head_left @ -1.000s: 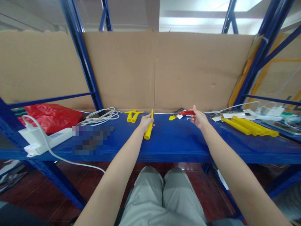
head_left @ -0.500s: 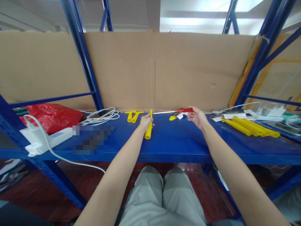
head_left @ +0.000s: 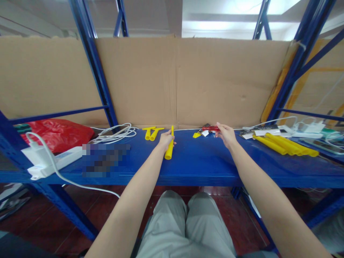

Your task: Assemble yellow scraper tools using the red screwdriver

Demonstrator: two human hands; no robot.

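My left hand (head_left: 165, 140) is closed around a yellow tube (head_left: 169, 150); its hollow round end faces me, and a thin yellow part rises at its far end. My right hand (head_left: 226, 135) pinches the handle end of a red-handled screwdriver (head_left: 210, 128), whose long thin shaft points left along the back of the shelf. Just below the handle lie a small yellow piece (head_left: 197, 135) and a white label or paper (head_left: 205, 133). Two yellow T-shaped pieces (head_left: 153, 134) rest left of my left hand.
Several yellow tubes (head_left: 288, 145) lie at the right of the blue shelf (head_left: 200, 165). At the left are coiled white cable (head_left: 118, 133), a red plastic bag (head_left: 63, 133) and a white power strip (head_left: 57, 161). A cardboard panel (head_left: 215, 82) stands behind.
My right hand has lowered the screwdriver slightly, towards the small items at the back of the shelf. My left hand keeps its hold on the yellow tube.
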